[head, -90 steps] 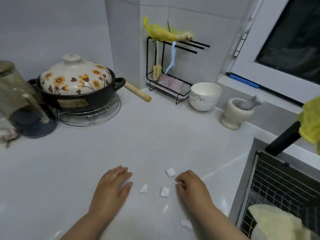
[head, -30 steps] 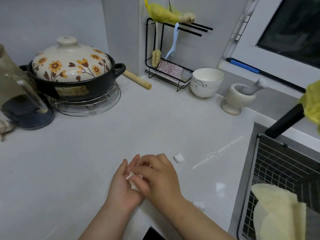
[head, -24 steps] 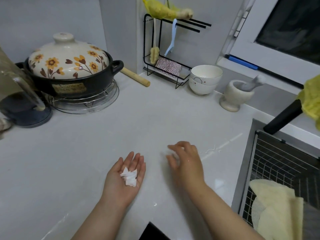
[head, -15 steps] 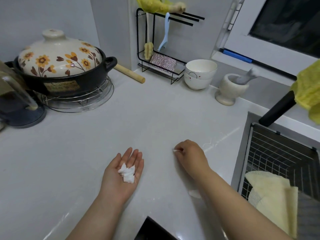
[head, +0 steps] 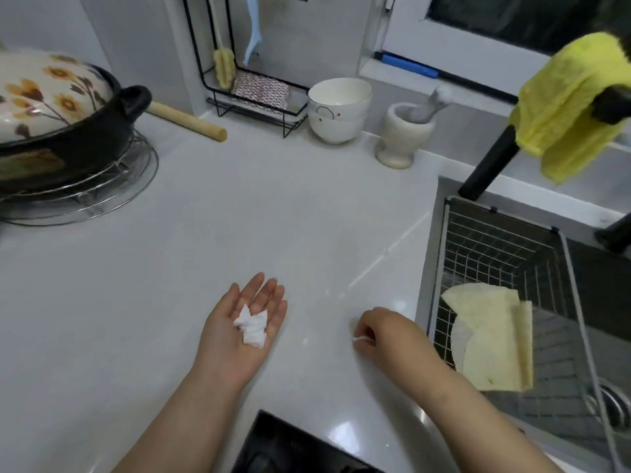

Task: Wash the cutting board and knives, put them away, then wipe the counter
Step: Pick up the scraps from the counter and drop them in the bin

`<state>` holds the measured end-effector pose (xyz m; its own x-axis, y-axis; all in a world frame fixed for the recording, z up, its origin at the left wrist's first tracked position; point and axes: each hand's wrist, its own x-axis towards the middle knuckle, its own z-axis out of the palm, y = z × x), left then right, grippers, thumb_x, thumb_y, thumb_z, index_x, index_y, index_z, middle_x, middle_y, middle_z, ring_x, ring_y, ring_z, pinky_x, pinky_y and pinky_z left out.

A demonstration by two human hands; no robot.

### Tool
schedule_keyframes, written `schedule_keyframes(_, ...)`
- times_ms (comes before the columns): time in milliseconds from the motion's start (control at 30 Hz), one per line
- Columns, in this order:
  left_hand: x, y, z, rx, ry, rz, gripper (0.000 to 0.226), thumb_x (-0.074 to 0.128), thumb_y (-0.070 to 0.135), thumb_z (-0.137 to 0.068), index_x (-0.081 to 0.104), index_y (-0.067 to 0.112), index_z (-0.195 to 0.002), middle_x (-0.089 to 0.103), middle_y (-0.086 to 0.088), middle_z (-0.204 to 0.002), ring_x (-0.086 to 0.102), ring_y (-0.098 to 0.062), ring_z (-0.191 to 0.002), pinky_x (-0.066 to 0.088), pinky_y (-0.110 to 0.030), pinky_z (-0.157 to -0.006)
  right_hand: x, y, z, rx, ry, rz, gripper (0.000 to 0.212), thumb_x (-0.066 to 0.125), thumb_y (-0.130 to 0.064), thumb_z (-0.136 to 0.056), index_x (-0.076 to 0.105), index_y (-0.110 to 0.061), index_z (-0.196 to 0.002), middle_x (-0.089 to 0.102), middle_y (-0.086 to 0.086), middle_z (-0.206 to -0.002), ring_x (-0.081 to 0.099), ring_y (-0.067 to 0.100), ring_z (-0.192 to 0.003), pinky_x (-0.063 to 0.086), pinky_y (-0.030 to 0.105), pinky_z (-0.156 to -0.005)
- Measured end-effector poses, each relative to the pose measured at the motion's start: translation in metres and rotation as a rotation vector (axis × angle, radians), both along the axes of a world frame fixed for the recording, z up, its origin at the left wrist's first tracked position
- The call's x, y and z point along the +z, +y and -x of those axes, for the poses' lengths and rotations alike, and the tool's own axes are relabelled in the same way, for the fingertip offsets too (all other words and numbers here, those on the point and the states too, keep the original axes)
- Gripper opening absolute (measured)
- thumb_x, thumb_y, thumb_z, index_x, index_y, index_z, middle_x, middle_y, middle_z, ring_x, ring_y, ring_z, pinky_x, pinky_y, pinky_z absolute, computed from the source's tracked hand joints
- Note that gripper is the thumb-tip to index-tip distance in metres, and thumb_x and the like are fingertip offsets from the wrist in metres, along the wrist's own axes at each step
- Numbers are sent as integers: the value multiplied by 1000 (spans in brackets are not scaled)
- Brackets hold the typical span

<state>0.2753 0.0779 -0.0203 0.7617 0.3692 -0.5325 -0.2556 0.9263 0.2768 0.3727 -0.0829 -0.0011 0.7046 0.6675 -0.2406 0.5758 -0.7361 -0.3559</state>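
Left hand [head: 246,331]: palm up over the counter [head: 239,216], fingers straight, gripping nothing; a small heap of white scraps [head: 252,326] lies loose on the palm. Right hand [head: 386,331]: knuckles up, fingers curled, pinching a single scrap [head: 358,339] at the fingertips, low over the counter and near the sink [head: 433,254] edge. Whether that scrap touches the surface cannot be told. The two hands are apart.

Sink: a wire basket [head: 495,247] sits in it, with a pale cloth [head: 491,339] at its near end. A yellow cloth [head: 566,104] hangs over the black tap [head: 485,169].

Back of the counter, left to right: pot [head: 68,145] with floral lid [head: 44,90] on a wire trivet [head: 112,192], rolling pin [head: 187,121], black rack [head: 252,112], stacked bowls [head: 338,110], mortar [head: 399,138] with pestle [head: 435,102] leaning inside it
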Motion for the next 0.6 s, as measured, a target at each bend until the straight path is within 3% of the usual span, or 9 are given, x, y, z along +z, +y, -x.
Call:
schedule_keyframes(33,-2,-2,-3,-4,16,8,29,44,28,-92,63,9,-83,70,-4,-63,70,-16,-57,57,-29,-53,0,-3,-2,-3,5,7,12,45,-10,-87,49,-20,-81,49,-1,-88,47,17,-81,35,24,-67)
schedule_keyframes(133,1,-15,-10,-32,46,3,32,39,29,-95,62,9,-85,70,-4,-61,70,-16,-58,56,-28,-55,2,-14,-4,15,-15,-30,17,46,-14,-89,45,-24,-75,44,-9,-77,43,13,-79,31,17,-58)
schedule_keyframes(233,7,-35,-18,-83,81,-9,34,39,30,-95,62,7,-86,71,-6,-63,67,-19,-77,57,-31,-56,4,-20,8,-14,-73,-354,11,53,-26,-86,59,-22,-78,41,-20,-69,42,7,-78,31,13,-61)
schedule_keyframes(333,12,-66,-27,-159,78,6,34,39,31,-95,62,7,-86,72,-9,-67,67,-22,-77,56,-35,-53,4,-21,23,-7,-281,-657,16,54,-32,-76,63,-19,-76,59,-9,-67,43,6,-71,35,18,-64)
schedule_keyframes(433,17,-105,-38,-232,68,5,37,38,33,-94,63,8,-86,73,-10,-69,71,-20,-59,58,-29,-56,1,-34,31,32,-473,-607,20,50,-34,-75,67,-25,-71,63,-7,-67,44,11,-72,32,22,-66)
schedule_keyframes(600,21,-174,-51,-308,76,-26,37,35,35,-95,61,10,-87,71,-7,-65,69,-19,-60,47,-32,-71,-3,-97,30,-2,-609,-433,30,43,-38,-76,73,-33,-76,48,-9,-86,33,11,-79,22,23,-69)
